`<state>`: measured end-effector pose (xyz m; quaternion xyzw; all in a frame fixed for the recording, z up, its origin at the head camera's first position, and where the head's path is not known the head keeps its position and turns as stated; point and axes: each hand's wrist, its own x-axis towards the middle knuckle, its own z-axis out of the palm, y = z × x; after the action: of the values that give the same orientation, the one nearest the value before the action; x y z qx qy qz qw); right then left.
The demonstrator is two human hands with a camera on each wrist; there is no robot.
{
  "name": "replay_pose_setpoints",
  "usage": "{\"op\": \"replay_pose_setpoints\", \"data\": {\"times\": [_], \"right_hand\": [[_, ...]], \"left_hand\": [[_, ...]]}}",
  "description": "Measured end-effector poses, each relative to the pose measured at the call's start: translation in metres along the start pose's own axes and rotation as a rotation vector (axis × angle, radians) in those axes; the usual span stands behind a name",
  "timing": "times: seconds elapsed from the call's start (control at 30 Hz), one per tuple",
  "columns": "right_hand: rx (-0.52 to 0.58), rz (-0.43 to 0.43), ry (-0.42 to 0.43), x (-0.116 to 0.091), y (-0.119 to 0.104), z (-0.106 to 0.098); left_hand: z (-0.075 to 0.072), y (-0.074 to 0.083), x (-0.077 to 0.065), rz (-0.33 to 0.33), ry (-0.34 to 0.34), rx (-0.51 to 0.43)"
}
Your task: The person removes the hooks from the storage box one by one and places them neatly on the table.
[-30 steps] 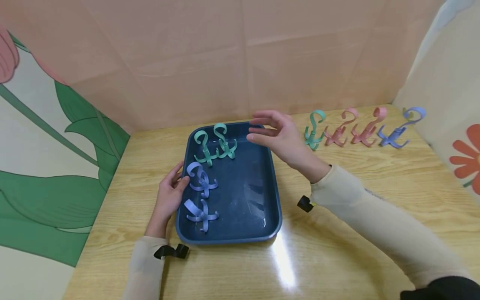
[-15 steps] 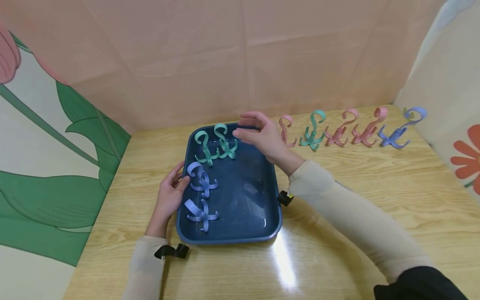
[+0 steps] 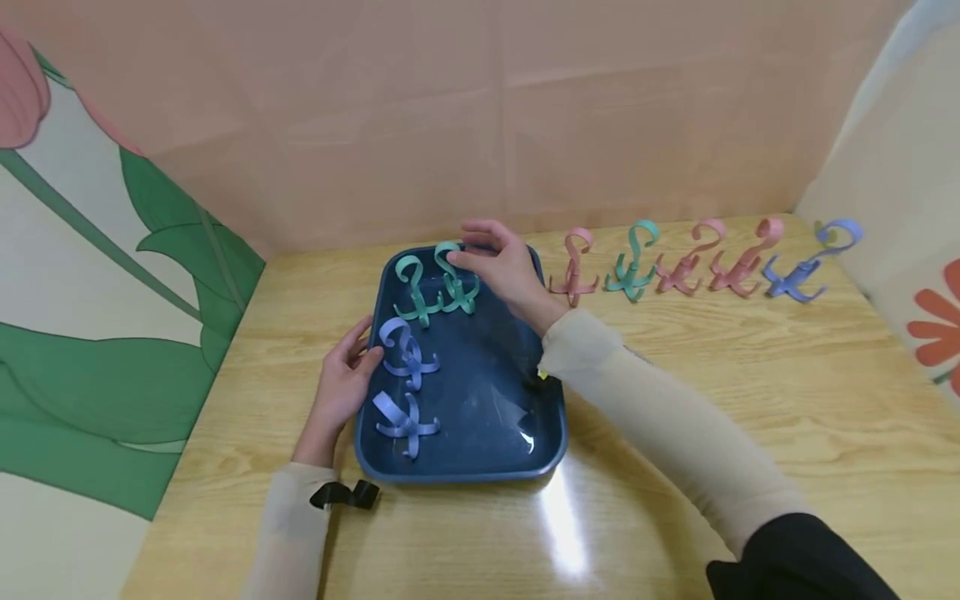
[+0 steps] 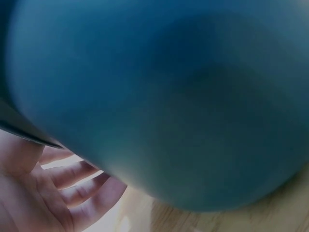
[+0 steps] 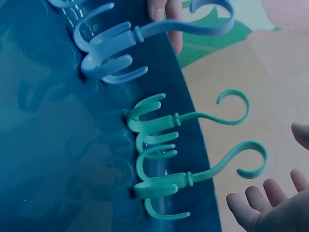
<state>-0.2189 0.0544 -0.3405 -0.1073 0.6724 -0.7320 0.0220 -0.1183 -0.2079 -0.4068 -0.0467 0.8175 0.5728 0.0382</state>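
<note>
Right wrist: right hand (image 5: 280, 210) (cut off) loosely spread, empty; left hand (image 5: 174, 17), mostly hidden, around tray rim (image 5: 196, 140).

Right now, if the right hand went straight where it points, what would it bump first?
Probably the nearer green hook in the blue tray, though depth around the right hand is unclear.

From the head, looks forward and down from well back, taking in the whole blue tray (image 3: 480, 442), the table (image 3: 787, 375) and the pinkish backdrop (image 3: 375, 125). From the left wrist, faces the tray's side very close, with the left hand (image 4: 41, 195) low in the corner. From the right wrist, looks near and sideways-turned across the tray, sharing with the head view both its green hooks (image 5: 166, 181) and a blue hook (image 5: 116, 42).
</note>
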Motion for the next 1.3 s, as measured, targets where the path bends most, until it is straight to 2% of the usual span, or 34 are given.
{"op": "replay_pose_setpoints", "data": {"times": [0.37, 0.47, 0.7, 1.0, 1.3], "right_hand": [[-0.011, 0.069, 0.005, 0.021, 0.019, 0.007], [-0.028, 0.085, -0.014, 0.023, 0.023, 0.009], [-0.09, 0.061, -0.067, 0.031, 0.032, 0.011], [-0.068, 0.062, -0.098, 0.037, 0.04, 0.019], [-0.072, 0.05, -0.073, 0.035, 0.042, 0.023]], "left_hand": [[0.0, 0.0, 0.002, 0.017, -0.018, -0.019], [0.0, 0.0, 0.002, 0.039, -0.01, -0.035], [0.0, -0.001, 0.002, 0.065, 0.003, -0.039], [0.0, -0.003, 0.002, 0.052, 0.005, -0.043], [0.001, -0.001, 0.001, 0.055, 0.011, -0.048]]}}
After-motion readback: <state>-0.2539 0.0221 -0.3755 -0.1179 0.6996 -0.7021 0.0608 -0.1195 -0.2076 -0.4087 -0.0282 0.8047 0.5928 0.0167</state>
